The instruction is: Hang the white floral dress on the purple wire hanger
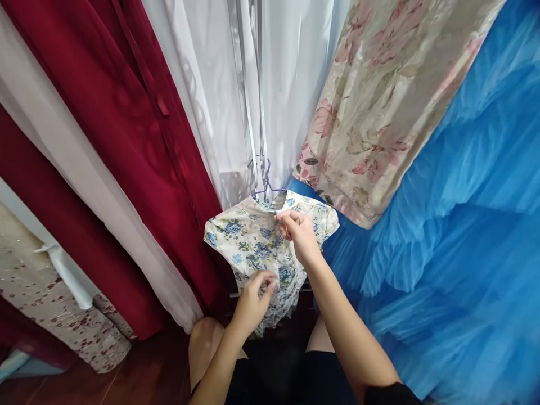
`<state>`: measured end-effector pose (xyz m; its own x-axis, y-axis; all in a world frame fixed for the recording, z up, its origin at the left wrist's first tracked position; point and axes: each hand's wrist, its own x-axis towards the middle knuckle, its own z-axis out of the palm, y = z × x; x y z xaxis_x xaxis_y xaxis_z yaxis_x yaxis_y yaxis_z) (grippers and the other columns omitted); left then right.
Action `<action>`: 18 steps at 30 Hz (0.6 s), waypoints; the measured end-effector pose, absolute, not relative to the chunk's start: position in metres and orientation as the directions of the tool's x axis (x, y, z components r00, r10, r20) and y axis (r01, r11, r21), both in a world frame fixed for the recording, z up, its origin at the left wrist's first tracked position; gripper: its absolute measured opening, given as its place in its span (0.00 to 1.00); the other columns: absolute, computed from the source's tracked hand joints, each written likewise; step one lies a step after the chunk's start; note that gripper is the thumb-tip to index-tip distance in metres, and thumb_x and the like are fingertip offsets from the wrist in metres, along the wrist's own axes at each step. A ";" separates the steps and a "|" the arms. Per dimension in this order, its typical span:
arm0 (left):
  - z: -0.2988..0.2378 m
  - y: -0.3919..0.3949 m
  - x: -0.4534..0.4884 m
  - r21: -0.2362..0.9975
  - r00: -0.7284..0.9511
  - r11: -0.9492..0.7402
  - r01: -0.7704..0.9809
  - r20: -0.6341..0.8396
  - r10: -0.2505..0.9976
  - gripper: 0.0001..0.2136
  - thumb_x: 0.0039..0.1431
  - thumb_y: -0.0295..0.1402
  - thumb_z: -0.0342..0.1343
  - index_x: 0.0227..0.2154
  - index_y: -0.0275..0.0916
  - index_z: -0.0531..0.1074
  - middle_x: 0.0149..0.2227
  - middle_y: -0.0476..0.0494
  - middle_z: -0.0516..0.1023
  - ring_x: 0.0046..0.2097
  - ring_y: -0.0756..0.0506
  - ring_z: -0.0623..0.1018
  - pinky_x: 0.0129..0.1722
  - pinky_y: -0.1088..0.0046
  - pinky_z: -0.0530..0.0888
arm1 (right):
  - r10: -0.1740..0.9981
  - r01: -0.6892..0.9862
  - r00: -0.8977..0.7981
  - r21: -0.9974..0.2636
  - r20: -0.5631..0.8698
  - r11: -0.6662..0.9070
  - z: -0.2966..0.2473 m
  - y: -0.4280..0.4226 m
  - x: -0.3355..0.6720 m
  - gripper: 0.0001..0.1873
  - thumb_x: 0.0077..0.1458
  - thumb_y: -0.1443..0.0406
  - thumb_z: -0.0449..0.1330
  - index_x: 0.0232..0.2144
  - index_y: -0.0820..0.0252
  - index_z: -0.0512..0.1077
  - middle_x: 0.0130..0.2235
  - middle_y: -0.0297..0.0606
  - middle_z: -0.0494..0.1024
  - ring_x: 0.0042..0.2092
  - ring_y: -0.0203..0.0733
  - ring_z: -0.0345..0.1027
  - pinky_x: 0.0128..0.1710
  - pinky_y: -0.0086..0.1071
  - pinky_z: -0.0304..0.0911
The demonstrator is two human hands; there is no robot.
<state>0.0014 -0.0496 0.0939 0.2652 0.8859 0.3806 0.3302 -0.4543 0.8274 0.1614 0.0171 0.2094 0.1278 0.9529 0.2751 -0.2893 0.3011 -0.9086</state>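
A small cream dress with blue flowers (pixel 248 239) hangs low on a purple wire hanger (pixel 266 179) from a metal pole. My right hand (pixel 298 232) pinches the dress at its collar, fingers closed on the fabric. Lower down, my left hand (pixel 253 301) grips the front of the same dress near its hem, fingers curled on the cloth. My knees show below, close to the floor.
Dark red garments (pixel 139 140) and a white one (pixel 76 163) hang at the left, sheer white fabric (pixel 291 84) behind. A beige floral dress (pixel 379 107) and a blue tulle skirt (pixel 464 242) fill the right. A speckled cream fabric (pixel 46 304) touches the wooden floor (pixel 139 377).
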 end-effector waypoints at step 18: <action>0.242 0.036 0.007 0.605 -0.180 -0.663 0.441 0.783 0.595 0.08 0.66 0.38 0.53 0.36 0.39 0.72 0.37 0.45 0.75 0.43 0.45 0.74 0.46 0.71 0.69 | 0.952 -0.139 0.062 -0.942 0.300 0.306 0.167 0.037 0.163 0.14 0.52 0.60 0.62 0.21 0.57 0.64 0.16 0.22 0.55 0.18 0.29 0.42 0.20 0.28 0.37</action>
